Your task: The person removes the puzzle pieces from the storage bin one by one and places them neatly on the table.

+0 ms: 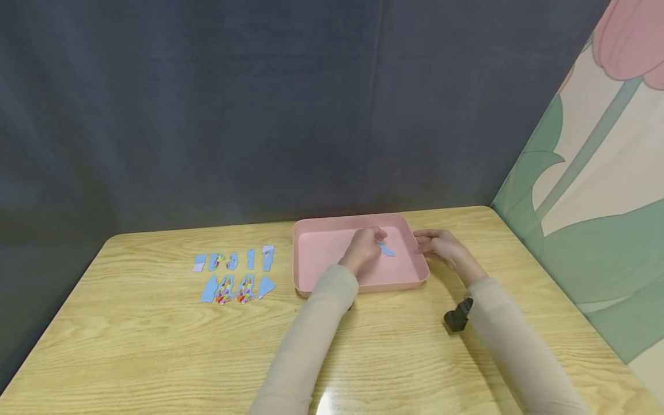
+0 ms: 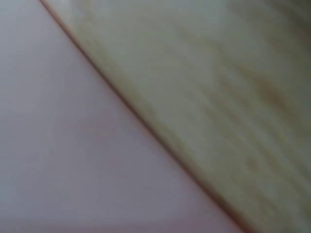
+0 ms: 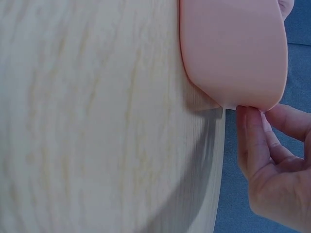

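A shallow pink tray (image 1: 316,259) stands at the table's back. My left hand (image 1: 362,249) is inside it, fingers bent. A light-blue flat piece (image 1: 386,249) shows right beside its fingertips; I cannot tell whether they pinch it. The left wrist view has only the blurred tray wall (image 2: 87,136) and the table. My right hand (image 1: 442,246) grips the tray's right edge. In the right wrist view, the thumb of the right hand (image 3: 279,165) is at the rim and the fingers press against the tray's outer wall (image 3: 233,53).
Left of the tray, several flat cut-out pieces lie in two rows, plain blue like the triangular piece (image 1: 266,286) or multicoloured like the patterned piece (image 1: 246,289). A dark curtain (image 1: 249,115) hangs behind the table (image 1: 155,346). A painted wall (image 1: 596,230) rises at right.
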Motion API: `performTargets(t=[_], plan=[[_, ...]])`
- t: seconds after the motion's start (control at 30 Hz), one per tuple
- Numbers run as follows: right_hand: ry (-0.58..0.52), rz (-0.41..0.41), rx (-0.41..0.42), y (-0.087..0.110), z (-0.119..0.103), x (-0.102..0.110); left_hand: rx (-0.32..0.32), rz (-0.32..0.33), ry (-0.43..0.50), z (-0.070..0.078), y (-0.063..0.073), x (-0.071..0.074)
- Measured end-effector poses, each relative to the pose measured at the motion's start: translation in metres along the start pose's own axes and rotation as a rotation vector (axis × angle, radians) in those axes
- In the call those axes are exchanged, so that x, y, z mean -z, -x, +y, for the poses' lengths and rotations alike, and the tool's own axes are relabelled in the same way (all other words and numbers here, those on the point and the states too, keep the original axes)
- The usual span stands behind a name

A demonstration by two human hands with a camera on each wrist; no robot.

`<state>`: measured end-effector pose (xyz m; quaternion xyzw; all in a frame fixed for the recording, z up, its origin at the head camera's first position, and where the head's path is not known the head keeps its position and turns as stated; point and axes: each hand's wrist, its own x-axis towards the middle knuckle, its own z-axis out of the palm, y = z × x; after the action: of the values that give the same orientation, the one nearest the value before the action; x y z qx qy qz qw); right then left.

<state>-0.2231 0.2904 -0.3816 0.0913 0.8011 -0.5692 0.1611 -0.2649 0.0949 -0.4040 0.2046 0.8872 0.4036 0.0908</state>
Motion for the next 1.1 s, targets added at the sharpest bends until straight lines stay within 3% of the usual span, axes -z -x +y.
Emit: performTargets(t=[0.3, 0.67, 0.83, 1.1], plan=[[0.016, 0.004, 0.002, 0.0002, -0.0008, -0.0005, -0.001, -0.017, -0.061, -0.0033, -0.0005, 0.0018], [0.019, 0.003, -0.005, -0.0004, 0.0003, 0.0002, -0.059, -0.103, -0.276, -0.0043, 0.0009, 0.0006], [0.001, 0.001, -0.003, -0.0007, 0.0015, 0.0012, -0.061, -0.119, -0.271, -0.0038, 0.0033, 0.0010], [0.003, -0.014, 0.008, 0.0010, 0.0009, 0.0023, -0.048, -0.106, -0.149, -0.0034, 0.0041, -0.0003]])
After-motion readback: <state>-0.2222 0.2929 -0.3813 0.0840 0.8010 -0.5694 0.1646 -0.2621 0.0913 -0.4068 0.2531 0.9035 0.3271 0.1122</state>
